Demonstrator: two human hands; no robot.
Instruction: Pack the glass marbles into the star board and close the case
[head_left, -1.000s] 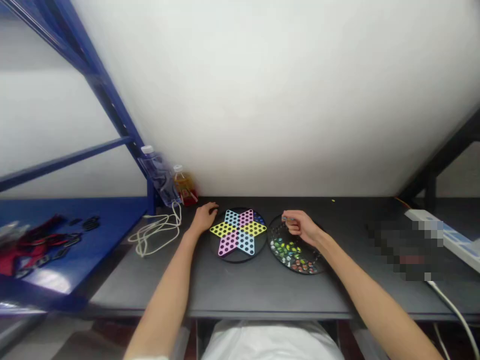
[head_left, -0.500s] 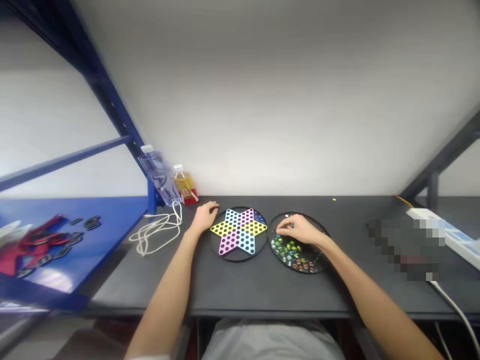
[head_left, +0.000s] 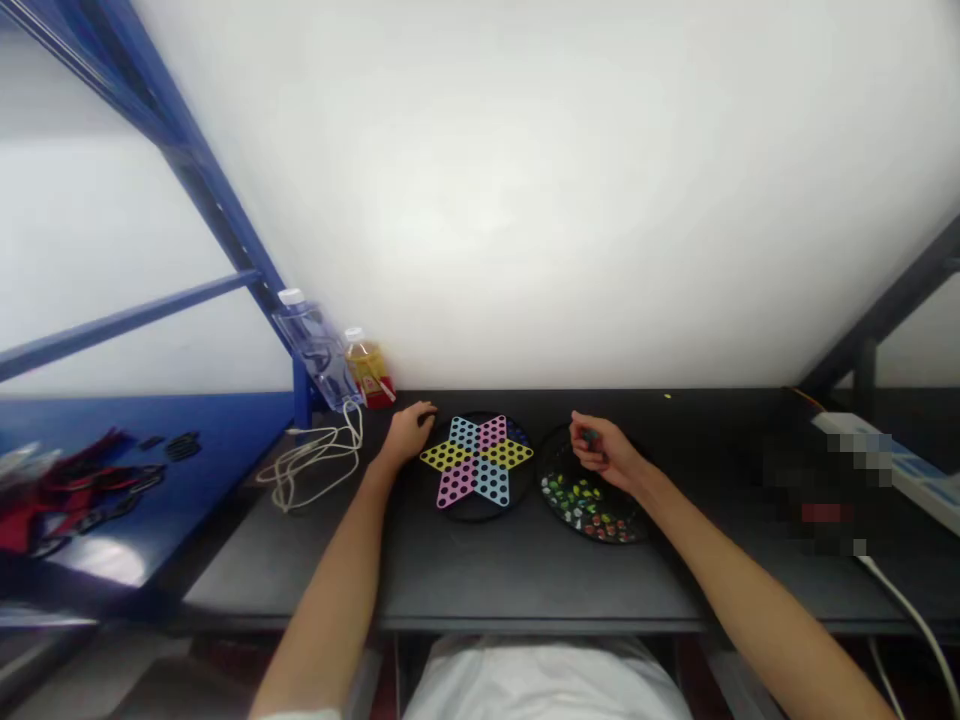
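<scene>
Head view: on the bench (head_left: 517, 582), the board (head_left: 475, 460) is lying between the two hands, closer to the back edge than the front. Being round, it is offering no long axis, but two points of its star are running left and right, along the front edge. Just to its right, the tray (head_left: 553, 455) is sitting, with marbles (head_left: 583, 505) spreading over its front part. The right hand (head_left: 606, 452) is hanging over the tray's back part, its fingers curling around a small dark-teal piece (head_left: 592, 438), probably a marble; from it, the board is lying leftward. Fingers loosely extending, the left hand (head_left: 409, 432) is resting at the board's back-left rim, lying nearer to it than the right.

The right hand and forearm (head_left: 720, 555) are hiding the tray's back-right part. Pixelation is masking a dark thing (head_left: 823, 505) near the bench's right end. The bottom of the frame is cutting off both arms. Whether the left fingers are touching the rim, I cannot tell.
</scene>
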